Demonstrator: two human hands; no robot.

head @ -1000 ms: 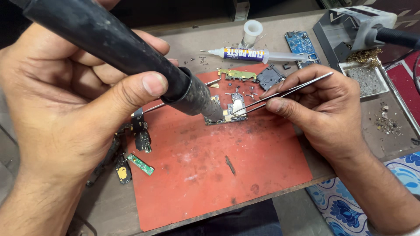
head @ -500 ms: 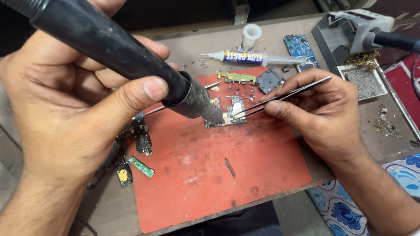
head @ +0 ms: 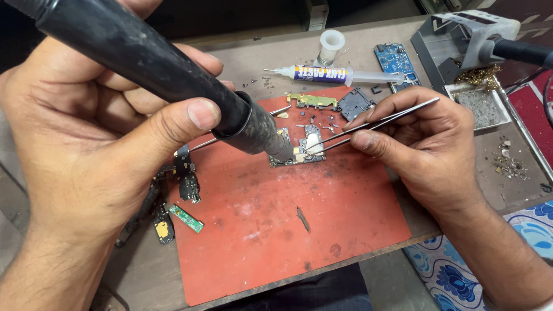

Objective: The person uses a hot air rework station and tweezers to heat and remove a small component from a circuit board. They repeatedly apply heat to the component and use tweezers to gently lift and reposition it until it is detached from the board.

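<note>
Compared with the earlier frames, almost nothing has shifted: both hands keep their places over the small circuit board (head: 299, 147), with only a slight settling of the tools.

The left hand (head: 109, 132) wraps the black hot-air handle (head: 155, 69), thumb pressed along its side and fingers curled around it. The nozzle (head: 279, 151) points down at the board's left edge, touching or just above it; which one cannot be told.

The right hand (head: 426, 144), at 3 o'clock from the board, pinches metal tweezers (head: 374, 124) between thumb and forefinger. The tips rest on a pale component near the board's middle.

The board lies on the red work mat (head: 322, 230), toward the mat's 12 o'clock edge.

Progress, as a judgement: rework is mid-way. Heat and tweezers are applied together, and the component still sits on the board, so lifting or seating it remains. Loose parts already lie about: a gold-trimmed frame (head: 314, 101) and a dark shield (head: 354, 103) at 12 o'clock, and small flex boards (head: 184, 216) at 9 o'clock. A flux syringe (head: 334, 74) lies beyond the mat.
</note>
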